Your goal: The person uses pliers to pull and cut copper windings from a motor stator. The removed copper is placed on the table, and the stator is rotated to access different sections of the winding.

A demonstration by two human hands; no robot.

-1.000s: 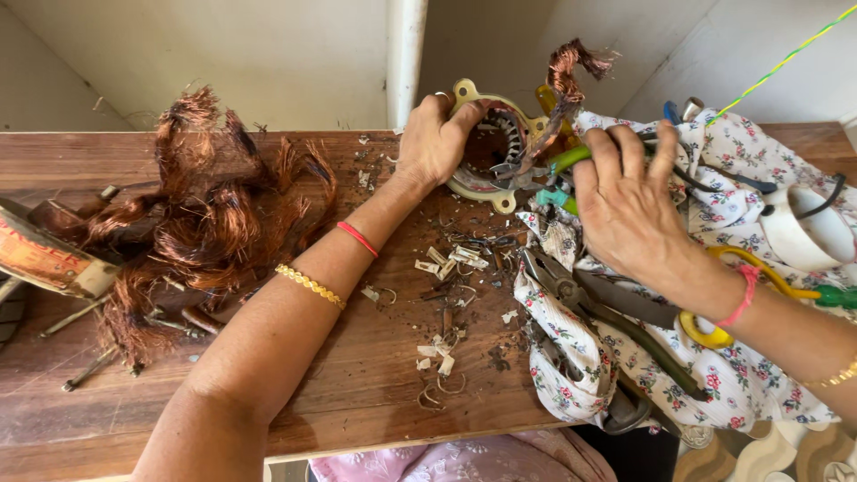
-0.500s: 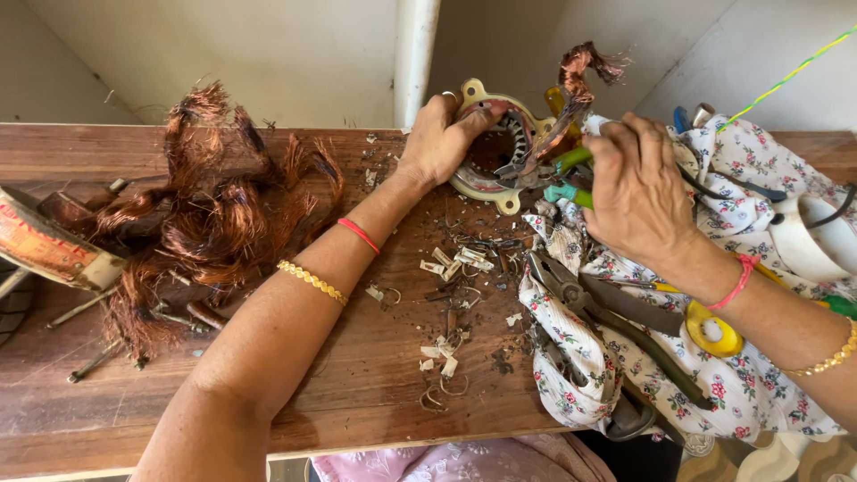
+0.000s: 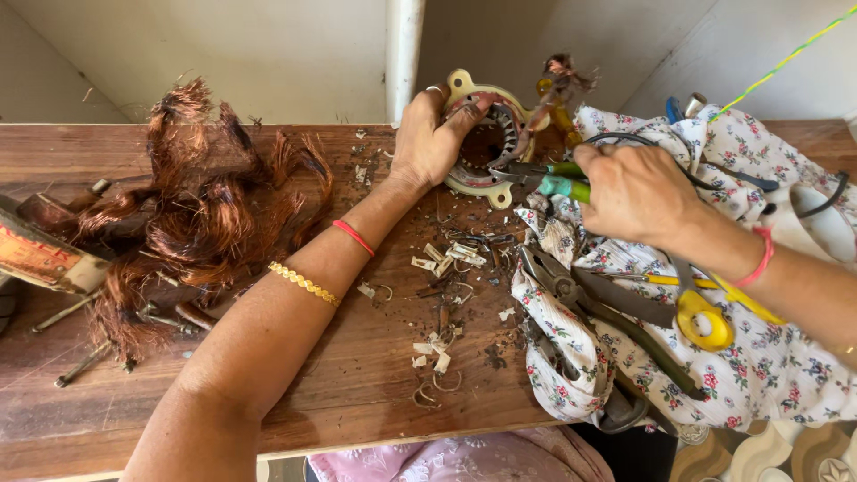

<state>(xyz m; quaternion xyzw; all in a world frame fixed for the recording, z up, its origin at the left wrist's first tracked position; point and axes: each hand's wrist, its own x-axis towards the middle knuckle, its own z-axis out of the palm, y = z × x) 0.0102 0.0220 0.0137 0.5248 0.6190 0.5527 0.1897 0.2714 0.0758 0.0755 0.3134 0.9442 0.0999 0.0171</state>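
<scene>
The motor ring (image 3: 486,147) stands tilted on the far edge of the wooden table (image 3: 357,375), against the wall. The left hand (image 3: 430,143) grips its left rim, fingers curled over the top, thumb pressed on the face. The right hand (image 3: 638,192), just right of the ring, is closed around green-handled pliers (image 3: 544,183) — their tips reach into the ring's opening. A tuft of copper wire (image 3: 561,80) sticks up from the ring's right side.

Left of the ring lies a big heap of copper wire (image 3: 196,214). In front of it are scattered paper scraps (image 3: 446,254) and wire bits. To its right, a flowered cloth (image 3: 714,357) carries dark pliers (image 3: 607,321) and a yellow tape roll (image 3: 703,323).
</scene>
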